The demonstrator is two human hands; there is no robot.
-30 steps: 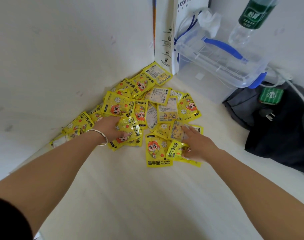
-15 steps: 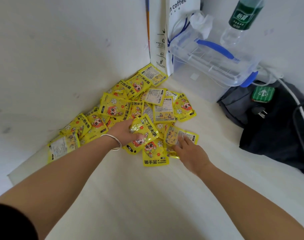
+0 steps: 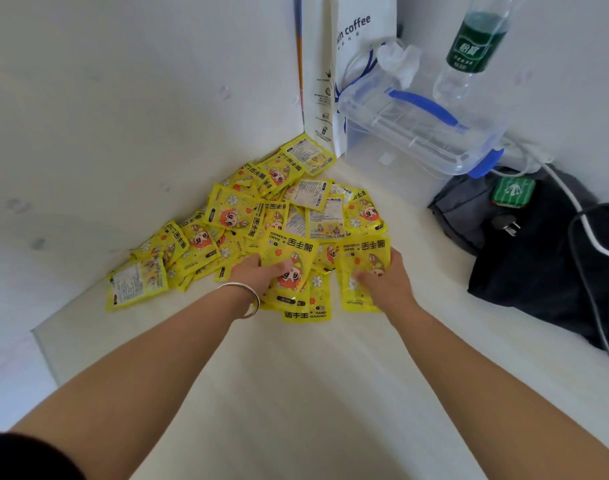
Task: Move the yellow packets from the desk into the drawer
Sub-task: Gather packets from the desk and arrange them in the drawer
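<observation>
Your left hand [image 3: 258, 277] and right hand [image 3: 388, 278] each grip one packet at the near edge of the yellow packets [image 3: 240, 216], heaped on the table [image 3: 296, 393] near-left of the clear box [image 3: 417, 126]. Judged light, limp and slick, so pinch across the flat faces and gather several. Drawer not in view.

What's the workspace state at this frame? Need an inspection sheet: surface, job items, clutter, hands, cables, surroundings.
Surface: pale desk set into a wall corner.
Job's things: yellow hand-warmer packets heaped loosely in the corner; drawer not in view.
Clutter: clear storage box with blue handle, water bottle, white coffee paper bag, grey bag, black bag, green card atop them.
Hands: left hand grips front packet; right hand grips second packet beside it.
Cables: white cable and black cable cross the black bag; loose plug on the grey bag.
Surroundings: white walls; nothing else seen.
</observation>
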